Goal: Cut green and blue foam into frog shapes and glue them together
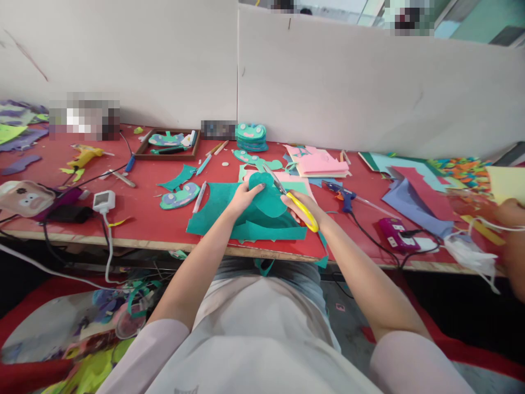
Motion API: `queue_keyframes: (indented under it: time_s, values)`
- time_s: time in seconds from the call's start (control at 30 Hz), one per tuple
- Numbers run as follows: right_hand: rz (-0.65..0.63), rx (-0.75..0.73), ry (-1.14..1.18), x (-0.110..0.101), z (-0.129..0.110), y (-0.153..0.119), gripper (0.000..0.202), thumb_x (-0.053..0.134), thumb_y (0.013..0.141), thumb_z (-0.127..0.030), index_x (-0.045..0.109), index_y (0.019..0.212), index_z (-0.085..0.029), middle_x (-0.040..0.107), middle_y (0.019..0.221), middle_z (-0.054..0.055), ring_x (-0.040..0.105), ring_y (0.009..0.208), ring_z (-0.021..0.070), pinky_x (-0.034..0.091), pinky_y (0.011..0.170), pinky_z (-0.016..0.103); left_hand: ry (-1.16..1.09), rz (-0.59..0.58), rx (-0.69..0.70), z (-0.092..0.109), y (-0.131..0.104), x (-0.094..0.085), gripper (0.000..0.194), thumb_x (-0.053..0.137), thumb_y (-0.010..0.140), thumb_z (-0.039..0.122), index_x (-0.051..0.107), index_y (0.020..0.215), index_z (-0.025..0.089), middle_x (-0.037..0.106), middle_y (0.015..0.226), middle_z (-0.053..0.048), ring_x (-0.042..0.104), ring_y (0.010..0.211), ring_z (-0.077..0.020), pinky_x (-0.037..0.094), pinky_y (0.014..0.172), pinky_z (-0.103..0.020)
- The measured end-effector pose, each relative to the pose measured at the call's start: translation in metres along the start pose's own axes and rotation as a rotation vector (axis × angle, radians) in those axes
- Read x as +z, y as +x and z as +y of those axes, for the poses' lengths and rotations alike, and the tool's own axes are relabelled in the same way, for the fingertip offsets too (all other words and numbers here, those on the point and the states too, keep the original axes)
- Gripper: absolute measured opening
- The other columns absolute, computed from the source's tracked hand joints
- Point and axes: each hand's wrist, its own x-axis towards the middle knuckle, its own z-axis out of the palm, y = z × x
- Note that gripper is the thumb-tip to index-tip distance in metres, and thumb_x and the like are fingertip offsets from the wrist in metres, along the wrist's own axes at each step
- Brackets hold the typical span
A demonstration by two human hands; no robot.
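A rounded teal felt piece [268, 201] is pinched in my left hand [245, 198], thumb on top. My right hand [302, 208] is closed round scissors with yellow handles [302, 210]; their blades lie at the upper right edge of the felt piece. Under both hands a larger teal felt sheet [217, 202] lies on the red table [164, 227]. Left of it are a pen [199, 197] and a frog-like felt face [179, 196]. Behind the hands are pale green felt cutouts [250, 158] and a stack of felt faces [251, 137].
A yellow glue gun [86, 156] and a wooden tray [197, 145] are at the left. Pink sheets [318, 160], a blue glue gun [343, 196] and a purple power socket [396, 234] are at the right. Another person's hand [512, 213] shows at the right edge.
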Motion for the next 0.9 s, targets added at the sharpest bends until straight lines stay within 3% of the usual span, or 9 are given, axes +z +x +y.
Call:
queue_keyframes:
  time_s: [0.17, 0.3, 0.43, 0.9]
  values:
    - [0.02, 0.029, 0.032, -0.001, 0.006, 0.003, 0.045, 0.056, 0.074, -0.065, 0.042, 0.079, -0.022, 0.043, 0.055, -0.007, 0.037, 0.034, 0.0062, 0.027, 0.031, 0.021, 0.015, -0.004, 0.016, 0.002, 0.0, 0.001, 0.046, 0.074, 0.061, 0.049, 0.069, 0.093, 0.016, 0.073, 0.098, -0.01, 0.066, 0.098, -0.0292, 0.053, 0.087, -0.042]
    - [0.027, -0.079, -0.057, -0.007, 0.012, 0.005, 0.047, 0.051, 0.075, -0.067, 0.046, 0.083, -0.021, 0.041, 0.058, -0.006, 0.039, 0.043, 0.0073, 0.031, 0.039, 0.021, 0.02, 0.0, 0.094, 0.002, 0.002, 0.001, 0.052, 0.075, 0.061, 0.047, 0.066, 0.103, 0.019, 0.071, 0.105, -0.008, 0.065, 0.101, -0.0263, 0.052, 0.089, -0.039]
    - [-0.018, -0.143, -0.099, -0.011, 0.012, 0.004, 0.05, 0.046, 0.078, -0.066, 0.048, 0.093, -0.019, 0.038, 0.059, -0.006, 0.04, 0.049, 0.0094, 0.034, 0.046, 0.022, 0.025, -0.003, 0.075, 0.001, 0.002, 0.0, 0.049, 0.072, 0.064, 0.049, 0.066, 0.101, 0.017, 0.071, 0.102, -0.008, 0.066, 0.097, -0.0256, 0.053, 0.086, -0.037]
    - [-0.066, -0.038, -0.114, -0.012, 0.01, 0.002, 0.046, 0.044, 0.08, -0.066, 0.049, 0.094, -0.022, 0.043, 0.058, -0.005, 0.045, 0.046, 0.011, 0.035, 0.044, 0.024, 0.1, -0.055, 0.091, 0.002, -0.001, 0.0, 0.042, 0.069, 0.068, 0.047, 0.068, 0.097, 0.017, 0.072, 0.097, -0.008, 0.066, 0.094, -0.0263, 0.054, 0.084, -0.037]
